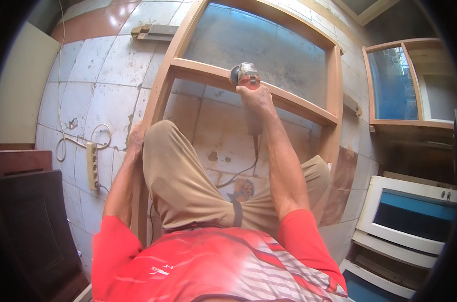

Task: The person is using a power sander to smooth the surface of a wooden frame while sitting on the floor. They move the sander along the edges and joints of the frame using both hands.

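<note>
My right hand (258, 99) is wrapped round a red and grey angle grinder (249, 73). The grinder's dark disc (234, 75) is at the crossbar (203, 71) of a large wooden frame (158, 95), and I cannot tell whether they touch. Its cable runs down between my legs. With its fingers partly hidden, my left hand (136, 135) grips the frame's left rail beside my knee. A dusty bluish pane (288, 55) shows inside the far section of the frame. Tiled floor shows through the near section.
On the tiles at left lies a power strip (91, 163) with a looped cord. Wood blocks (155, 33) stick out beside the frame. Dark panels (32, 226) stand at the left. Another glazed wooden frame (419, 123) and white drawer-like units (409, 211) are at right.
</note>
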A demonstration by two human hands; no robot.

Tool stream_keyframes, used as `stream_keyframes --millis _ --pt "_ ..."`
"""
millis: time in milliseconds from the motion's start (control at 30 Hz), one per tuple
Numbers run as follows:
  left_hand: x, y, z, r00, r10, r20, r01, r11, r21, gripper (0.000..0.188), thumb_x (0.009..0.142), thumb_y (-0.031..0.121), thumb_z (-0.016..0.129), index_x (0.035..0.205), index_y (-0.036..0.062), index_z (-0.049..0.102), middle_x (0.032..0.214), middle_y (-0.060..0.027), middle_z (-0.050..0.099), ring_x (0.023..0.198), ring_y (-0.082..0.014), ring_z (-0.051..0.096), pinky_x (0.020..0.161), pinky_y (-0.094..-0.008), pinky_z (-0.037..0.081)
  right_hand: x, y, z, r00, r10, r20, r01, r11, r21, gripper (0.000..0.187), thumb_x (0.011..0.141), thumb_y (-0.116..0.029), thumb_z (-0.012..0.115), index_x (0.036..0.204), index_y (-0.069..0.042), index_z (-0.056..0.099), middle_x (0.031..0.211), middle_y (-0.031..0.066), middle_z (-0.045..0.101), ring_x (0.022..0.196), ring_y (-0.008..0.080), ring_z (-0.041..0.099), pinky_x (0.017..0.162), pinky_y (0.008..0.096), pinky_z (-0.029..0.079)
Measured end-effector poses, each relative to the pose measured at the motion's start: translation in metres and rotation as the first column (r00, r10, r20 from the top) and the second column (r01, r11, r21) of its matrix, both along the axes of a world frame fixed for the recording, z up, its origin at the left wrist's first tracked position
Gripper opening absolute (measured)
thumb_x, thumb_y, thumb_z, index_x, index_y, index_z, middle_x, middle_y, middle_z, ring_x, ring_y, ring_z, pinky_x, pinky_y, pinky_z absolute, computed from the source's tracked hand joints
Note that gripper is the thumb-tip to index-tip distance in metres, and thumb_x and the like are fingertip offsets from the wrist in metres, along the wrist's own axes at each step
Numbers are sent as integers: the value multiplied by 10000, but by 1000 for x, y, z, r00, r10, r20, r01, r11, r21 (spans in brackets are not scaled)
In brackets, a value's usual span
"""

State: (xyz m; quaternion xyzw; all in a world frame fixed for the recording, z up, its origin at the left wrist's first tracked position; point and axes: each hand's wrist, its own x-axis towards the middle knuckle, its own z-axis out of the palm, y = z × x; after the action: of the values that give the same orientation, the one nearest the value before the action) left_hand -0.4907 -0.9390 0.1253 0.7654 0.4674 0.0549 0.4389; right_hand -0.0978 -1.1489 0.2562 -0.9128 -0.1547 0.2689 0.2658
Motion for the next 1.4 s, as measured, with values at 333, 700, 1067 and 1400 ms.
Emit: stream_keyframes --millis 333,700,1067,1400 --pt "9 -15 14 997 49 54 -60 970 237 523 852 420 710 1231 64 653 1122 -196 682 1084 -365 641 917 -443 507 70 -149 -11 921 -387 -44 389 913 125 685 714 -499 794 1115 53 732 1032 147 712 946 235 667 836 380 517" --pt "6 -5 -17 996 -80 -37 87 950 301 635 818 474 757 1258 29 653 1316 -230 619 1268 -396 550 1087 -459 437 -51 93 0 984 172 -51 -166 980 108 555 741 -510 743 969 -4 742 917 179 736 898 293 704 836 399 522" --pt "-4 -15 -7 995 95 32 -100 955 278 617 809 557 739 1193 77 692 1276 -162 621 1268 -392 533 1074 -474 449 -100 162 0 950 305 -70 -297 949 106 505 744 -466 747 954 -8 710 846 61 665 794 168 607 723 346 479" --pt "7 -8 -15 996 40 78 -58 969 238 645 797 554 754 1212 65 689 1345 -226 602 1299 -387 528 1082 -467 445 -81 165 -3 972 219 -84 -204 967 154 514 754 -466 757 951 8 732 878 94 700 848 199 653 780 360 502"
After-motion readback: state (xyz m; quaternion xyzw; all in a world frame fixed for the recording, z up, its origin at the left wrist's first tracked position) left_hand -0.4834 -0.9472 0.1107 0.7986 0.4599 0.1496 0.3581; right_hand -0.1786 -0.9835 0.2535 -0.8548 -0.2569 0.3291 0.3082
